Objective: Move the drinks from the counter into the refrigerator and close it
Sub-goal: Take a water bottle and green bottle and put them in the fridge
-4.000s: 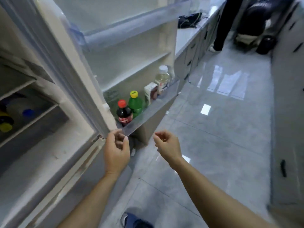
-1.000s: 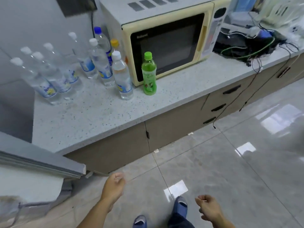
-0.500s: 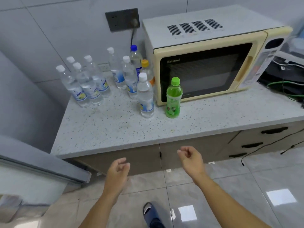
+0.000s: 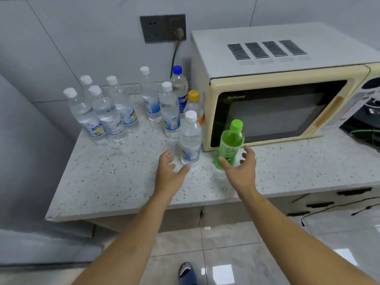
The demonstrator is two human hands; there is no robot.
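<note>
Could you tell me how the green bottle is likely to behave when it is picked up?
The green bottle looks full, so probably fairly heavy for its size. Tall and narrow, it may tip if nudged. Its smooth plastic could be slightly slippery.

We now stand at the speckled counter [image 4: 115, 182], having turned from the open refrigerator door of four seconds ago. Our hands, which hung below the counter edge half a second back, now reach over its top. The left hand [image 4: 169, 171] opens just beside the nearest water bottle [image 4: 190, 138]; the right hand [image 4: 240, 169] spreads around the base of the green bottle [image 4: 229, 145], thumb at its front.
</note>
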